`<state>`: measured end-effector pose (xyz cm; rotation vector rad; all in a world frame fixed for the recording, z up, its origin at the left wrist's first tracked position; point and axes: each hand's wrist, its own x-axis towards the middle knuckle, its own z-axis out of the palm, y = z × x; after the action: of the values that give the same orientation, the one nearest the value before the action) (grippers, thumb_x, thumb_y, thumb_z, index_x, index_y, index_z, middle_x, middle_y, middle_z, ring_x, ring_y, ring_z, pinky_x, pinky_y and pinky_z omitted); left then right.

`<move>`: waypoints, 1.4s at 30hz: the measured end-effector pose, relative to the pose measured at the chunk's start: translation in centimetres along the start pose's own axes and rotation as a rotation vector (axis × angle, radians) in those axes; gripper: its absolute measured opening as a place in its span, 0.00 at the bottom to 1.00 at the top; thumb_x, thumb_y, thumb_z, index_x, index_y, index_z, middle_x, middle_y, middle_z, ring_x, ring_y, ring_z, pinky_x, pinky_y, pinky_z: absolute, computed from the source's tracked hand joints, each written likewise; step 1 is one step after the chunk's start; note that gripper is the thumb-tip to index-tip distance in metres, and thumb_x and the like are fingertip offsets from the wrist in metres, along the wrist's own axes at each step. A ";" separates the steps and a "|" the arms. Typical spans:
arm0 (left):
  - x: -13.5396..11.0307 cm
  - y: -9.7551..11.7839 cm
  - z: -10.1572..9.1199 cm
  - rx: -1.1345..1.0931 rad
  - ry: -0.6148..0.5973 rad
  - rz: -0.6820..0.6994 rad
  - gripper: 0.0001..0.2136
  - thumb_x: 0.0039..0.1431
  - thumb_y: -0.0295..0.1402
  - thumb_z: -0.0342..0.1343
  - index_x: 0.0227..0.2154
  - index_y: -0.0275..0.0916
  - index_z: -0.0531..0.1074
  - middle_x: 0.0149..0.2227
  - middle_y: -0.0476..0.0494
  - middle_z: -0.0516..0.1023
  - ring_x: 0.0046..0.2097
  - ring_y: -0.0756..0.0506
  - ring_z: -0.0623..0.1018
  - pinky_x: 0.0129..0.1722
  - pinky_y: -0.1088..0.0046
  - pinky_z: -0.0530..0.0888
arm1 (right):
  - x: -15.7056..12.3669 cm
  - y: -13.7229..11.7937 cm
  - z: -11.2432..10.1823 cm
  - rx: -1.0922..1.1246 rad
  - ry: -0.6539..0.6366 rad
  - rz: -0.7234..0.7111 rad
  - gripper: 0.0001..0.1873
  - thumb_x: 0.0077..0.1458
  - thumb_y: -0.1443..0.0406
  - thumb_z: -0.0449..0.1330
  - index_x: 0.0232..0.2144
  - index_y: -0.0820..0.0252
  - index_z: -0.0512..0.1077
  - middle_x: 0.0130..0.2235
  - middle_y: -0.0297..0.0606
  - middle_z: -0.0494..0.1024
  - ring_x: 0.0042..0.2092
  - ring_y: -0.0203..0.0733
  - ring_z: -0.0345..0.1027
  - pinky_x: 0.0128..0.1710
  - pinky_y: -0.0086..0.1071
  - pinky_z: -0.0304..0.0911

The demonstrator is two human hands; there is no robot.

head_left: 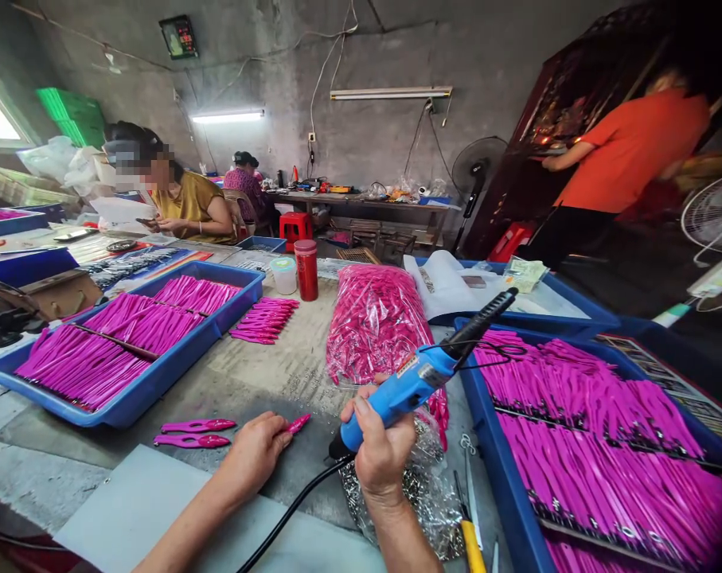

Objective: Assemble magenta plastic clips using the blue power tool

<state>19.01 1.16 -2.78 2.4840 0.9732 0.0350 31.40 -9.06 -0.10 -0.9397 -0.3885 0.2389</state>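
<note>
My right hand [381,442] is wrapped around a blue corded electric screwdriver [390,398]. Its black end tilts up to the right, and its black cord runs down to the left. My left hand [259,454] is low over the worktop, its fingers closed on a pink plastic piece [299,423] whose tip sticks out to the right. Left of that hand, two long pink plastic pieces [194,434] lie side by side. Beneath my right forearm is a clear bag of small metal parts [423,485]. Loose tiny metal bits [306,390] lie scattered farther back.
Blue trays [139,390] [485,469] full of pink pieces flank the worktop. A clear bag of pink parts [376,318] stands behind the screwdriver. Scissors [471,485] and a yellow-handled tool [473,545] lie at right. Across the table sits a person [199,203]; another stands right.
</note>
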 end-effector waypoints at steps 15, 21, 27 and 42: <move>0.7 0.0 0.4 0.088 0.025 -0.051 0.07 0.52 0.26 0.51 0.20 0.38 0.65 0.25 0.51 0.69 0.30 0.50 0.69 0.30 0.77 0.60 | 0.1 0.0 -0.1 -0.017 -0.002 0.003 0.18 0.43 0.62 0.60 0.36 0.60 0.60 0.22 0.27 0.68 0.19 0.33 0.63 0.24 0.31 0.62; 0.6 0.0 0.6 0.090 0.014 -0.020 0.07 0.51 0.26 0.51 0.20 0.38 0.65 0.26 0.51 0.68 0.31 0.50 0.70 0.31 0.78 0.60 | 0.0 0.1 -0.1 -0.016 -0.001 0.009 0.17 0.44 0.62 0.60 0.36 0.60 0.60 0.22 0.26 0.68 0.20 0.33 0.63 0.24 0.31 0.62; 0.2 0.0 0.5 0.061 0.042 -0.013 0.08 0.52 0.26 0.50 0.19 0.38 0.64 0.26 0.50 0.68 0.31 0.49 0.69 0.31 0.77 0.62 | 0.1 0.1 0.0 -0.008 0.014 0.021 0.17 0.42 0.62 0.60 0.35 0.60 0.60 0.23 0.27 0.68 0.19 0.33 0.63 0.22 0.30 0.61; -0.3 0.4 0.1 -0.027 0.089 -0.005 0.09 0.51 0.28 0.48 0.18 0.39 0.60 0.24 0.50 0.66 0.31 0.48 0.69 0.31 0.76 0.63 | 0.2 0.0 0.0 -0.005 0.010 0.028 0.18 0.42 0.61 0.60 0.36 0.60 0.60 0.22 0.27 0.68 0.19 0.33 0.63 0.23 0.30 0.61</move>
<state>19.01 0.65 -2.67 2.4736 1.0086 0.1568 31.58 -9.00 -0.01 -0.9512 -0.3673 0.2593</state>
